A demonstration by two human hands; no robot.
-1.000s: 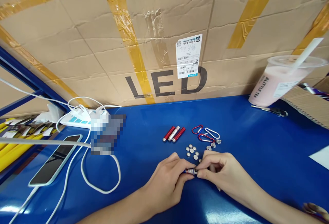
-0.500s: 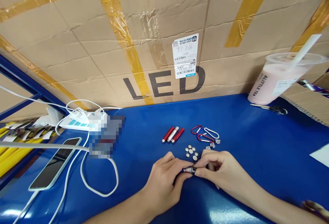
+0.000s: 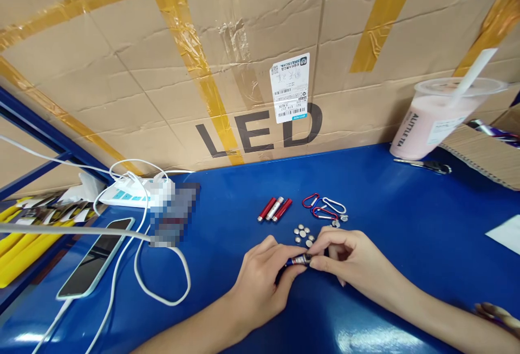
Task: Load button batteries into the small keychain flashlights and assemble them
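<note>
My left hand (image 3: 266, 281) and my right hand (image 3: 349, 259) meet over the blue table and together pinch a small red and silver tube (image 3: 298, 260), one hand at each end. Just beyond my fingers lie several small silver button cells (image 3: 303, 235). Behind those sit three short red and silver tubes (image 3: 275, 209) side by side and a few red and white carabiner clips (image 3: 324, 208).
A taped cardboard box (image 3: 260, 56) marked LED walls off the back. A pink drink cup with a straw (image 3: 436, 122) stands at the right, scissors (image 3: 424, 165) beside it. At left are a white power strip (image 3: 130, 195), a looped white cable (image 3: 162, 289) and a phone (image 3: 95, 264).
Both hands stay on the small tube with only slight finger shifts. The view has drifted a little, so things sit slightly higher in the picture.
</note>
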